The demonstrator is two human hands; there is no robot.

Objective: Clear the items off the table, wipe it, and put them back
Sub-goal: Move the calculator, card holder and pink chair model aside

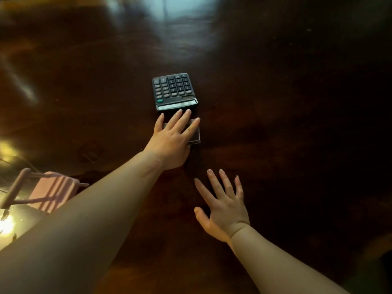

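Observation:
A black calculator (174, 91) lies on the dark wooden table (275, 102), its display end facing me. Just nearer than it sits a small clear box (194, 134), mostly hidden. My left hand (172, 137) lies flat on top of that box, fingers spread, fingertips almost at the calculator's edge. It rests on the box rather than gripping it. Nearer to me, my right hand (222, 205) hovers or rests palm down on bare wood with fingers spread, holding nothing.
A small pink stool (49, 193) stands on the lit floor beyond the table's left edge, partly behind my left forearm. Bright window reflections show on the far tabletop.

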